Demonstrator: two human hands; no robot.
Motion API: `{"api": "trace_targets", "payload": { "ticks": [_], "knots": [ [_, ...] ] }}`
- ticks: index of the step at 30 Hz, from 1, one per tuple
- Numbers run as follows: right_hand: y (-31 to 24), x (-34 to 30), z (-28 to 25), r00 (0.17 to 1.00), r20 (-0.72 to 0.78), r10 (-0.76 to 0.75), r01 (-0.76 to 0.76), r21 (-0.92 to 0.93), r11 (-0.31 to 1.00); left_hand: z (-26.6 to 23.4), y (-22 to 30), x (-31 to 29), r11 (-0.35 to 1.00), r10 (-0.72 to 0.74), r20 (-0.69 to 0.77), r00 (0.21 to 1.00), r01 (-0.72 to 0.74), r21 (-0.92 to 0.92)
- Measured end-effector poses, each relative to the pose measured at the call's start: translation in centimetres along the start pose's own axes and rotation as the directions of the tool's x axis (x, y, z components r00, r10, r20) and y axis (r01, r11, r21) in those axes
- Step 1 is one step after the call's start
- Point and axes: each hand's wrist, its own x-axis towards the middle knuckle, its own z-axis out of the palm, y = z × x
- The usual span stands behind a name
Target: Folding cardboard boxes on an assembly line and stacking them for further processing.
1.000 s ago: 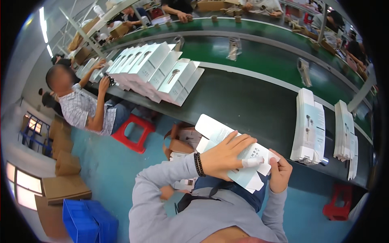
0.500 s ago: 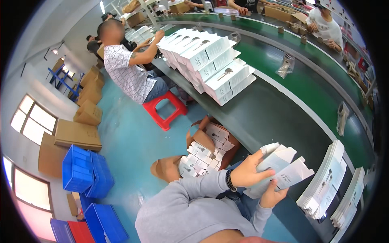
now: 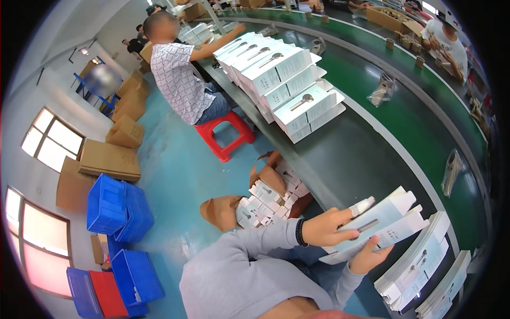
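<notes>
Left hand grip: the bare left hand (image 3: 323, 228), one finger in a white wrap (image 3: 363, 206), is closed on the carton, thumb across its face.
Right hand grip: the bare right hand (image 3: 368, 257) pinches the lower side, thumb on the near face.
Carton: pale-blue and white cardboard carton (image 3: 381, 219), tilted, held between both hands by the desk's near edge; flaps stick out at the right-hand end.
Carton step: looks like opening the folded card into a box; end flaps not tucked yet.
Next move calls for: likely squaring the walls, one hand steadying while the other works the flaps; squeezing could crease the card.
Flat stack: upright bundle of flattened pale-blue cartons (image 3: 417, 266), just right of the held one.
Desk: long, dark, smooth-topped desk (image 3: 350, 165).
Box pile: white and pale-blue boxes (image 3: 279, 80), stacked at the desk's far left part.
Conveyor: green belt (image 3: 419, 127) beyond, carrying clear-bagged items (image 3: 382, 90).
</notes>
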Motion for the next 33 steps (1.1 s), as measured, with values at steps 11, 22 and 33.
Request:
{"api": "trace_targets", "payload": {
  "ticks": [11, 22, 33],
  "knots": [
    [0.2, -2.9, -0.3, 0.968, 0.241, -0.067, 0.164, -0.411, 0.897, 1.4, -2.8, -4.3, 0.637, -0.135, 0.136, 0.981, 0.191, -0.746],
    [0.1, -6.3, 0.7, 0.946, 0.319, 0.064, -0.104, 0.109, 0.989, 0.2, -2.1, -5.6, 0.855, 0.477, 0.025, 0.879, -0.470, 0.221],
    [-1.2, -6.1, 0.9, 0.945, 0.312, -0.095, 0.066, 0.103, 0.993, 0.3, -0.5, -3.5, 0.948, 0.299, 0.120, 0.947, -0.310, 0.077]
  ]
}}
